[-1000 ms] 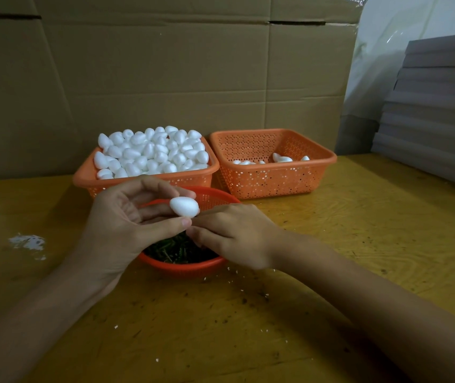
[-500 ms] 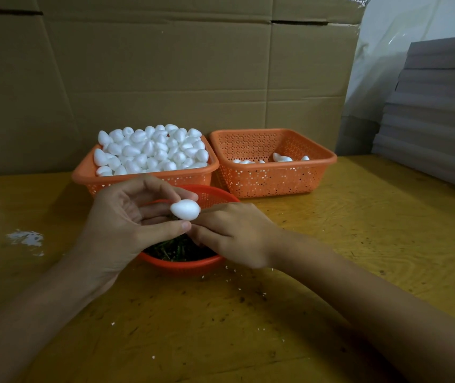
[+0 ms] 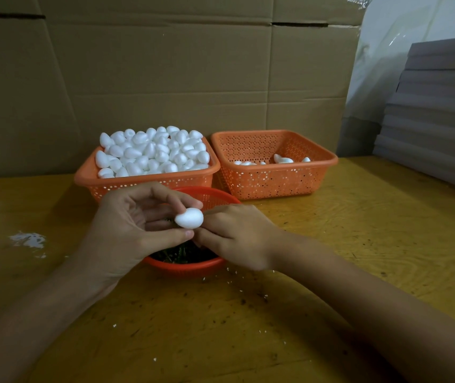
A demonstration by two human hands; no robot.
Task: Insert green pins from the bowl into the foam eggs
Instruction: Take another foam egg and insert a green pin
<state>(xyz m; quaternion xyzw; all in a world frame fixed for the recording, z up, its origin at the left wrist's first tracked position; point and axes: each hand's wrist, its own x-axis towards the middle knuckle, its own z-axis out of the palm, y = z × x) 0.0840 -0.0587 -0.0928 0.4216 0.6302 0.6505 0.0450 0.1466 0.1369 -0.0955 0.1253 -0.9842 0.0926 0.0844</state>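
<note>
A white foam egg (image 3: 189,217) is being pinched by the left hand (image 3: 132,225) above the red bowl (image 3: 184,266) of green pins (image 3: 182,254). The right hand (image 3: 237,236) is being held curled against its end; whether a pin is being gripped cannot be told. The bowl is being borne by a scuffed yellow table (image 3: 345,244), with cardboard (image 3: 165,78) behind. The pose is being kept unchanged from half a second earlier.

Packing workshop: cardboard cartons (image 3: 165,78), stacked grey boards (image 3: 439,111), bulk-filled baskets (image 3: 148,181).

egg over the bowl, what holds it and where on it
The left hand pinches the egg across its middle, index finger on top and thumb beneath. The right hand's curled fingers meet its right end; whether they hold anything cannot be told.
</note>
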